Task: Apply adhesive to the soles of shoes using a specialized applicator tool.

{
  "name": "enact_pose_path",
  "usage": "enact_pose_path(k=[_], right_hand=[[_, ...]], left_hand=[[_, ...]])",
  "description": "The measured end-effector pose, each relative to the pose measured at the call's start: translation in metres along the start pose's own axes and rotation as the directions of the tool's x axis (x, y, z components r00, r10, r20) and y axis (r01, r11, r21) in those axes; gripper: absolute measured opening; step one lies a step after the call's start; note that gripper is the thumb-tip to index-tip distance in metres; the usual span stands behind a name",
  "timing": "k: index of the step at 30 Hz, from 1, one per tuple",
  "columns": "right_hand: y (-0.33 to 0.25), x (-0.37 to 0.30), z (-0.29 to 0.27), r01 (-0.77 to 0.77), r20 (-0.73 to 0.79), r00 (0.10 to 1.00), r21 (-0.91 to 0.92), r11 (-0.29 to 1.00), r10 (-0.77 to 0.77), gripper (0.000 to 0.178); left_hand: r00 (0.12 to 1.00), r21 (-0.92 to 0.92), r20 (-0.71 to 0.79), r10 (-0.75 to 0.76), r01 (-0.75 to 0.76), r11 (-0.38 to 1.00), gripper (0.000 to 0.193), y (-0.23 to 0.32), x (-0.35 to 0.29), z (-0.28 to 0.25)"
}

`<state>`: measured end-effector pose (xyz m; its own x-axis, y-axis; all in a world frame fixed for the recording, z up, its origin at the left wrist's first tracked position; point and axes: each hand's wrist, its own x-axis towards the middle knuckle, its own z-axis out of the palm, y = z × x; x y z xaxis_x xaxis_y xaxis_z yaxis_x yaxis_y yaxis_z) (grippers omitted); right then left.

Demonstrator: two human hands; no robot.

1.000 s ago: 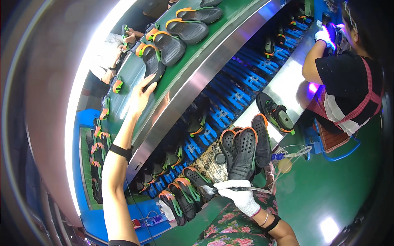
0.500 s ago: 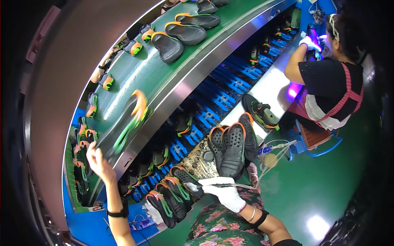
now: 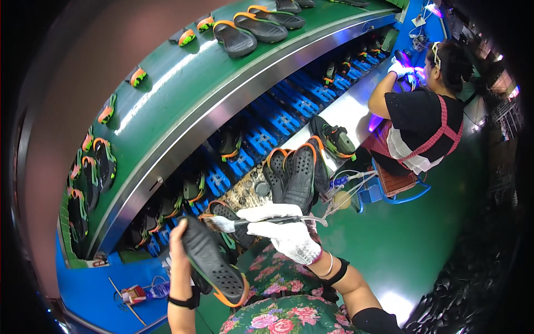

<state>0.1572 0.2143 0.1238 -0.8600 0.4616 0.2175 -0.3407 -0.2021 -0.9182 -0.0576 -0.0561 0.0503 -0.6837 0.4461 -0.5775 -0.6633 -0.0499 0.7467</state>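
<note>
My left hand (image 3: 177, 250) is closed round the side of a black shoe (image 3: 210, 253), tilted in front of my lap. Its perforated end, rimmed in orange, points down toward me. My right hand (image 3: 283, 234), in a white knitted glove, grips a brush (image 3: 223, 224) with a dark handle and a thin tube running off behind. The pale bristles are beside the upper edge of the held shoe; whether they touch it I cannot tell. Behind the brush lies another orange-rimmed shoe (image 3: 236, 212). Several perforated black shoes (image 3: 301, 181) stand grouped beyond my right hand.
A green conveyor belt (image 3: 167, 111) with shoes along it curves past on the left, edged by a metal rail (image 3: 194, 114). Below it, blue racks (image 3: 258, 142) hold more shoes. To the right a co-worker (image 3: 420, 111) sits on a stool (image 3: 395, 183) under purple light.
My left hand has come from over the conveyor, where it held a blurred shoe, down to my lap side with a shoe in it. The brush has moved left. The whole view has shifted.
</note>
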Motion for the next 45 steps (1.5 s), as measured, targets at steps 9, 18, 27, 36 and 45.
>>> enact_pose_path(k=[9,18,27,36,45], right_hand=[[0.020,-0.016,0.031,-0.230,0.018,0.973,0.139,0.963,0.229,0.025],[0.007,-0.010,0.046,-0.389,-0.023,0.920,0.046,0.920,0.390,0.021],[0.014,0.010,0.043,0.312,0.157,0.950,-0.471,0.825,-0.270,0.015],[0.011,0.016,0.056,0.399,0.242,0.916,-0.605,0.688,-0.319,0.028],[0.019,-0.004,0.026,0.283,0.264,0.952,-0.573,0.769,-0.153,0.047]], left_hand=[[0.849,-0.421,0.515,-0.115,0.368,0.829,0.118,-0.110,-0.043,0.043],[0.789,-0.513,0.604,-0.110,0.491,0.704,0.114,-0.103,-0.062,0.062],[0.929,-0.762,0.340,0.144,0.182,0.622,0.082,-0.074,-0.060,0.100],[0.974,-0.499,0.213,0.079,0.039,0.865,0.099,-0.091,-0.069,0.120],[0.746,-0.808,0.569,0.346,0.430,0.402,0.110,-0.116,-0.047,0.104]])
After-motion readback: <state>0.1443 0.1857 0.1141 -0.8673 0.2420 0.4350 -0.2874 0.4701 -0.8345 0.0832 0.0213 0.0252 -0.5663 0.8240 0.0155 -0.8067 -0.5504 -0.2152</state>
